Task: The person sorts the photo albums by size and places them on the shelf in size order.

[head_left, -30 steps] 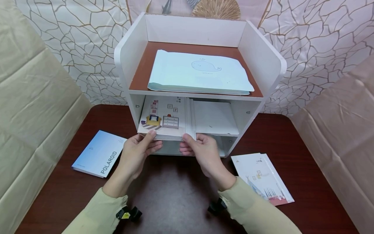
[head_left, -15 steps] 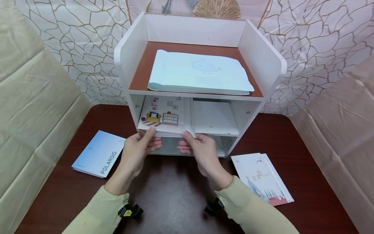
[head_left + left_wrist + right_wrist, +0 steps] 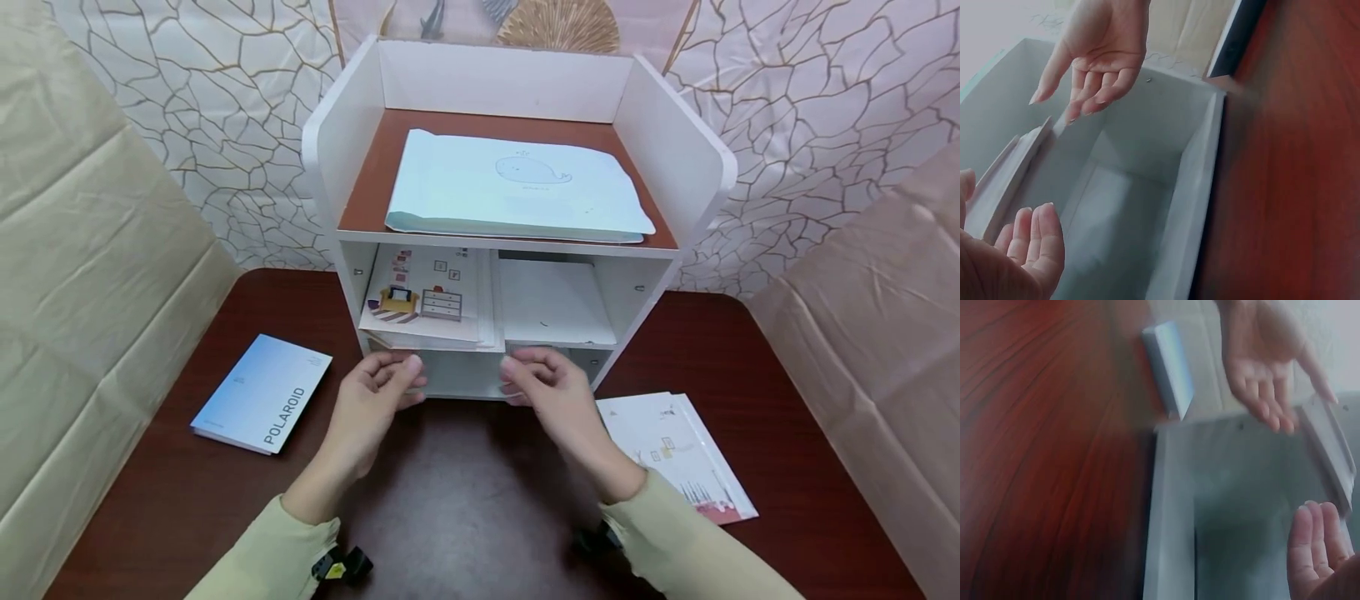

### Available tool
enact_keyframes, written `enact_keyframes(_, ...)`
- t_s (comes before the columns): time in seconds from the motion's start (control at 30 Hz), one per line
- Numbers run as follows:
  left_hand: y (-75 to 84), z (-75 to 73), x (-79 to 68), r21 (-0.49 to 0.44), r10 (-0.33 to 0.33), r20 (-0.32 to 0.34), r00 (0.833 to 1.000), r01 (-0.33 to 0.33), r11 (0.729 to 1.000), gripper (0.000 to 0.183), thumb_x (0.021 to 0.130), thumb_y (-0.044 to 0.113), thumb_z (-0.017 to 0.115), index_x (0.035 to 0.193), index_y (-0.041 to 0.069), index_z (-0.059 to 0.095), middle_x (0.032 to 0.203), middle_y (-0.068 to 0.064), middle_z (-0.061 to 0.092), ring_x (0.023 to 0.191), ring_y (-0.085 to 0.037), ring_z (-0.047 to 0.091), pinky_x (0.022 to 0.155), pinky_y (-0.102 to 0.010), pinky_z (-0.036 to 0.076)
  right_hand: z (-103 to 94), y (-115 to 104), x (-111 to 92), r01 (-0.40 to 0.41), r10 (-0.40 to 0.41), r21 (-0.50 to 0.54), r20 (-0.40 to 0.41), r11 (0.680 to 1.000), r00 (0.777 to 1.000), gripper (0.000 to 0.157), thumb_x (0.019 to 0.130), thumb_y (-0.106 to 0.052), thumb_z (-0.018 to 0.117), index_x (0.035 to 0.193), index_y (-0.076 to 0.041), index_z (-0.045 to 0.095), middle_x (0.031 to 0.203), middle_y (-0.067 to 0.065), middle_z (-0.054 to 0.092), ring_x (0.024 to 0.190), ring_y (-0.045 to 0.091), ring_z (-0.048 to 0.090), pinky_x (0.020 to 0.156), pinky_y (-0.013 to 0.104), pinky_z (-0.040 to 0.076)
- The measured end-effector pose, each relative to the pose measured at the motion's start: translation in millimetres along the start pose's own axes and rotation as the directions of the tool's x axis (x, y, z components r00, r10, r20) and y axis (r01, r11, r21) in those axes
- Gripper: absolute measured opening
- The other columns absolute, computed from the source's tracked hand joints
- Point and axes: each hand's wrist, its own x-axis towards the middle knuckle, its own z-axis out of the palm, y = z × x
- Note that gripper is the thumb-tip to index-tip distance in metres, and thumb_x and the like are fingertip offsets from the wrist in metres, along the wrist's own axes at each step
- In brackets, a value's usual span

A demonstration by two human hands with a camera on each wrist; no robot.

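A stack of thin white books, the top one printed with a yellow armchair and a chest of drawers, lies on the left of the middle shelf, its front edge jutting out a little. Just below the stack's left front corner is my left hand, fingers loosely bent and holding nothing. My right hand stands apart from the books below their right corner, also holding nothing. Both wrist views show the fingers relaxed, with gaps to the book edges.
A small white shelf unit stands on the dark red table, a whale-printed pale package on top. A blue book marked POLAROID lies left, an illustrated white book right. A white panel lies on the middle shelf's right.
Both hands have let go of the book stack and drawn back, the right hand moving toward the right. The stack slid slightly deeper onto the shelf beforehand.
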Motion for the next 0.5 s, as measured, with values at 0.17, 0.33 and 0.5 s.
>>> enact_keyframes(0.17, -17.3, 9.6, -7.7, -0.024, 0.001, 0.047, 0.999, 0.000, 1.000, 0.042, 0.090, 0.019, 0.072, 0.122, -0.002, 0.055, 0.111, -0.027, 0.060, 0.097, -0.035, 0.064, 0.081, -0.043, 0.055, -42.0, 7.7, -10.3, 0.020, -0.015, -0.155, 0.037, 0.988, 0.999, 0.045, 0.090, -0.020, 0.072, 0.125, 0.003, 0.055, 0.104, 0.028, 0.065, 0.091, 0.034, 0.067, 0.076, 0.038, 0.057)
enact_keyframes(0.33, -37.5, 26.9, -17.3, 0.058, -0.036, 0.134, 0.990, 0.029, 0.998, 0.047, 0.086, 0.021, 0.076, 0.123, 0.000, 0.056, 0.109, -0.017, 0.064, 0.092, -0.030, 0.066, 0.081, -0.050, 0.054, -80.7, 12.4, -24.0, -0.027, 0.042, -0.256, 0.052, 0.966, 0.998, 0.051, 0.091, -0.023, 0.070, 0.129, 0.004, 0.051, 0.110, 0.025, 0.064, 0.096, 0.029, 0.067, 0.079, 0.035, 0.056)
enact_keyframes(0.5, -54.3, 47.4, -26.9, 0.141, -0.077, 0.225, 0.971, 0.045, 0.989, 0.050, 0.084, 0.028, 0.077, 0.123, 0.006, 0.057, 0.114, -0.014, 0.063, 0.093, -0.025, 0.065, 0.076, -0.049, 0.055, -111.4, 18.9, -37.3, -0.063, 0.086, -0.381, 0.043, 0.923, 0.995, 0.054, 0.092, -0.030, 0.069, 0.130, 0.003, 0.051, 0.113, 0.019, 0.064, 0.095, 0.018, 0.066, 0.079, 0.033, 0.056)
